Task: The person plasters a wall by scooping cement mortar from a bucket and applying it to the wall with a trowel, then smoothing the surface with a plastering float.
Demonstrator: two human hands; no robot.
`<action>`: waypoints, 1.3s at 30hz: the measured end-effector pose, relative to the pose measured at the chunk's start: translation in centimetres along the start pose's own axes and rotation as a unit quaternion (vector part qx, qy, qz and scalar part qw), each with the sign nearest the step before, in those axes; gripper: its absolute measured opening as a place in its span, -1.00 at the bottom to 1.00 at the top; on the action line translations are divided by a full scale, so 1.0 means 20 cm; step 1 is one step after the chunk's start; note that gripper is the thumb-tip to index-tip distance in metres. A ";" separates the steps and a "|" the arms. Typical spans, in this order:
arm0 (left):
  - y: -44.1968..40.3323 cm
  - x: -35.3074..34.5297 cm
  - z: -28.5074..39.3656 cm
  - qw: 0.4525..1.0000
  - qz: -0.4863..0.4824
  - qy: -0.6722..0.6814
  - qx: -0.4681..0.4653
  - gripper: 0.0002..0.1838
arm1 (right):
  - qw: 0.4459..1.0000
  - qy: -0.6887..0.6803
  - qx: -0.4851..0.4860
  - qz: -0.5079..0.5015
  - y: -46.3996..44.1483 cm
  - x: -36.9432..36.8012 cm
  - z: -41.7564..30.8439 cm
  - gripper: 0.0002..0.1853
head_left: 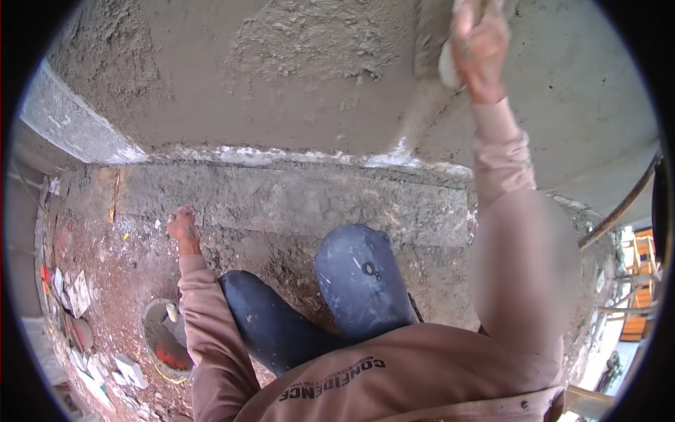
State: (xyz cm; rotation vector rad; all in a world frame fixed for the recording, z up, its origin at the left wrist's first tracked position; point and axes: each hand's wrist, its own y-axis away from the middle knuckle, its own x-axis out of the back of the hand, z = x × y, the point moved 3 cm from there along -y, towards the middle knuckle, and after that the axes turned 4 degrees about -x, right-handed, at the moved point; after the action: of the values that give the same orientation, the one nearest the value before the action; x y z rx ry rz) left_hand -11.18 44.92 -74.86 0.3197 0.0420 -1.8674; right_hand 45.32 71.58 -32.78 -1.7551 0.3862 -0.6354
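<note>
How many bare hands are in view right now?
2. The left hand is low, over the floor beyond the knees; the right hand is raised at the wall, gripping a tool. Neither is hidden.

Right hand (484,50): blurred, cut by top edge
Held tool (430,42): upper end out of frame
Bucket (152,327): partly behind left sleeve (211,309)
Right sleeve (524,260): blurred mid-arm
Smaller shirt print (342,373): unreadable
</note>
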 end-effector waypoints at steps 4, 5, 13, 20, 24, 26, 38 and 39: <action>-0.18 0.05 -0.19 0.998 -0.032 -0.011 0.048 -0.95 | 0.993 -0.092 -0.069 -0.008 -0.43 0.08 -0.11 -0.36; -0.25 0.04 -0.24 0.997 -0.055 0.017 0.051 -0.94 | 0.992 -0.104 -0.066 -0.013 -0.44 0.07 -0.13 -0.37; -0.43 -0.12 -0.07 0.992 -0.110 0.056 0.009 -0.93 | 0.997 0.002 0.080 -0.011 0.15 -0.20 -0.13 -0.37; -0.32 0.02 -0.06 0.988 -0.102 0.075 0.086 -0.92 | 0.996 0.048 0.075 -0.018 0.66 -0.40 -0.05 -0.24; -0.01 -0.02 0.11 0.996 -0.082 0.017 0.021 -0.86 | 0.995 0.041 0.026 -0.092 1.04 -0.51 -0.01 -0.19; -0.02 0.02 0.09 0.994 -0.108 -0.008 -0.032 -0.85 | 0.991 0.051 0.007 -0.125 1.17 -0.55 -0.02 -0.18; 0.05 -0.06 0.12 0.976 -0.098 -0.164 -0.104 -0.96 | 0.992 -0.057 0.107 0.043 -0.17 -0.21 -0.22 -0.37; 0.06 -0.05 0.11 0.979 -0.095 -0.157 -0.091 -0.97 | 0.992 -0.058 0.103 0.037 -0.28 -0.20 -0.26 -0.36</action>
State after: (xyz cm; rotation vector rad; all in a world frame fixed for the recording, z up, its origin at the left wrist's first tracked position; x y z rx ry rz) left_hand -10.13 45.13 -72.34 -0.1111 0.0279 -2.0658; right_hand 38.63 71.23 -27.32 -1.5653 0.2932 -0.4984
